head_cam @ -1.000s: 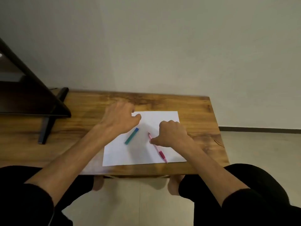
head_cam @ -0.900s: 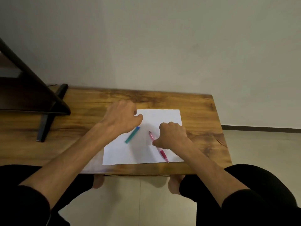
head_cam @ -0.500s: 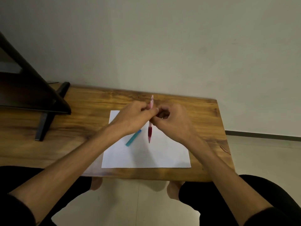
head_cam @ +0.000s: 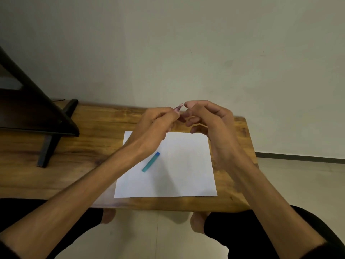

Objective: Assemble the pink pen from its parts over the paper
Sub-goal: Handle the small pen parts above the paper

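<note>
The pink pen [head_cam: 178,107] is held up above the far edge of the white paper [head_cam: 188,171]. My left hand [head_cam: 155,126] grips it, and only its pale end pokes out past the fingertips; the rest is hidden in the hand. My right hand [head_cam: 209,124] is right beside it, with its curled fingers meeting the pen just under that end and its thumb raised next to the tip. A short teal pen part [head_cam: 150,162] lies slanted on the left half of the paper.
The paper lies on a wooden table [head_cam: 89,152] with its front edge near my knees. A dark angled stand [head_cam: 56,120] occupies the table's far left. A plain wall rises right behind the table.
My right hand picked the pink pen off the paper and my left hand joined it. Both hands then rose higher and farther back, and the pen now lies mostly hidden in the left hand.
</note>
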